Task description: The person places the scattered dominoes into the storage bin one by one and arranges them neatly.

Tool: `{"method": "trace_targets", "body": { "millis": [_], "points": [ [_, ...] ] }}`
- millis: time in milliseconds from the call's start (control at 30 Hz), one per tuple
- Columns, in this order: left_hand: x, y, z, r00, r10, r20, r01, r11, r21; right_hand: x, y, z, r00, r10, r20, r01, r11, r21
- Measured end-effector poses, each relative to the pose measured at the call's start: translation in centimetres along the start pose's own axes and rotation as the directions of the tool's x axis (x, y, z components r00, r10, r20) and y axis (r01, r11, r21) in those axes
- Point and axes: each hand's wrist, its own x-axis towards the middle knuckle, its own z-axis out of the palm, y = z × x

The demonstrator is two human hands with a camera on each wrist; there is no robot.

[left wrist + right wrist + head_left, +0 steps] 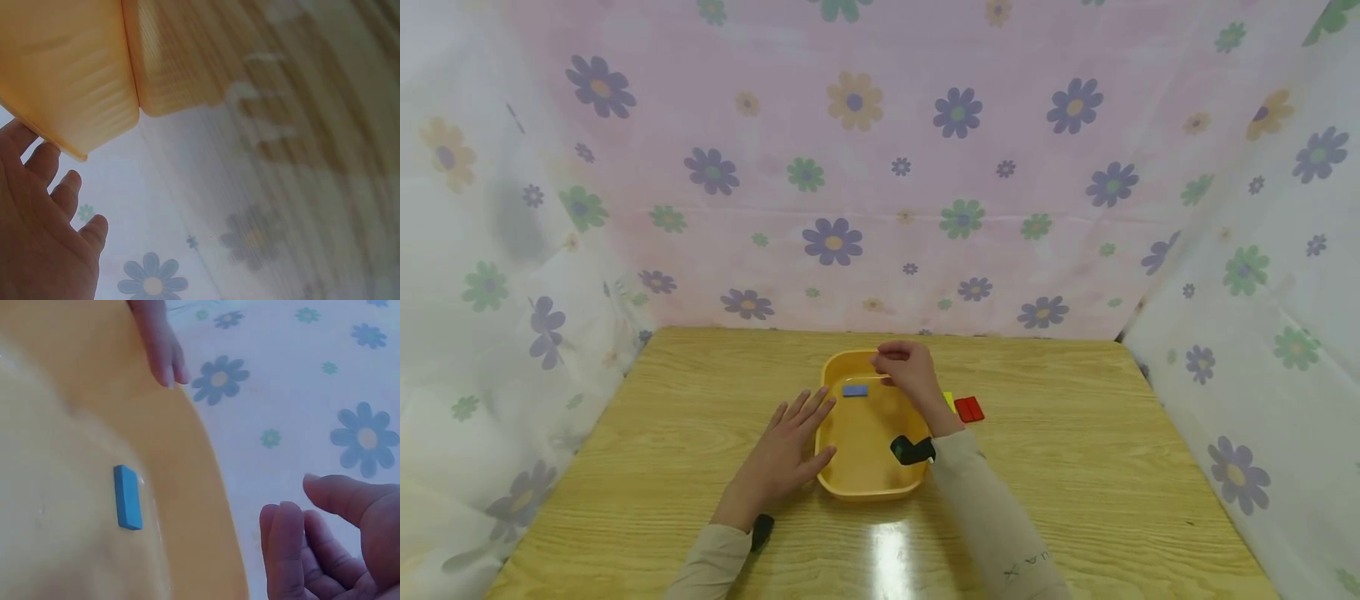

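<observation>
A yellow plastic tray [872, 492] stands on the wooden table, with one small blue rectangular block [855, 390] lying on its floor near the far left. My left hand [790, 450] is spread at the tray's left side, its straight fingertips right at the rim. Over the tray's far right part hangs my right hand [912, 371], fingers loosely bent. In the right wrist view, a gap shows between its thumb and fingers [287, 550], with nothing held, and the blue block [128, 497] lies in the tray to their left.
Just right of the tray, a red piece [970, 409] and a yellow piece [950, 402] lie on the table [1075, 467], the yellow one partly hidden by my right wrist. Flowered curtains [880, 192] enclose the back and both sides.
</observation>
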Motion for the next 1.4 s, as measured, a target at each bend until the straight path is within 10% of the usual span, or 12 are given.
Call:
{"method": "trace_targets", "body": {
  "millis": [1400],
  "points": [
    [0.1, 0.0, 0.0, 1.000, 0.014, 0.000, -0.014, 1.000, -0.001, -7.6, 8.1, -11.5, 0.944, 0.043, -0.327, -0.020, 0.997, 0.074]
  ]
}}
